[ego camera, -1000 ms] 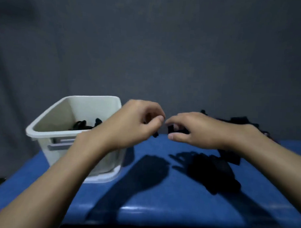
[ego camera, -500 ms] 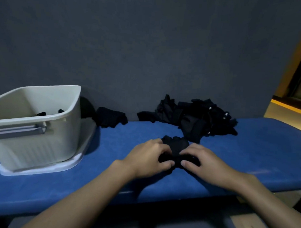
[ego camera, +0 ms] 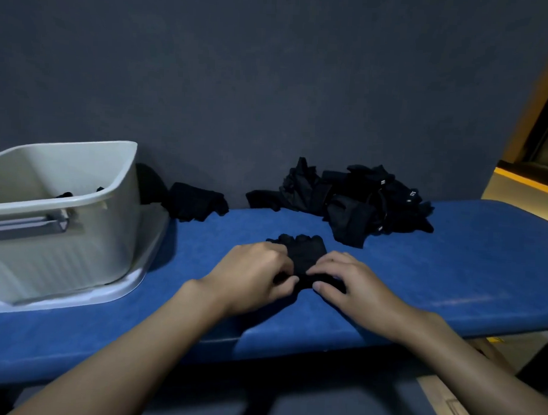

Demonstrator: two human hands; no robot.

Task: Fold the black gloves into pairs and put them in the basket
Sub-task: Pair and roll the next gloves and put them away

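A black glove (ego camera: pixel 303 252) lies flat on the blue padded table (ego camera: pixel 450 275), fingers pointing away from me. My left hand (ego camera: pixel 255 273) grips its near left edge with curled fingers. My right hand (ego camera: pixel 346 281) pinches its near right edge between thumb and fingers. A pile of black gloves (ego camera: pixel 353 200) sits at the back right. A single black glove (ego camera: pixel 195 201) lies by the wall beside the basket. The white plastic basket (ego camera: pixel 63 231) stands at the left with dark gloves just showing inside.
A dark grey wall runs behind the table. The table's front edge is close under my wrists. At the far right a lit yellowish doorway (ego camera: pixel 528 172) opens, with a cardboard box (ego camera: pixel 452 400) on the floor below the table.
A second ago both hands were raised near the basket pinching a glove; they have since come down onto the table. Since half a second ago they have hardly moved.
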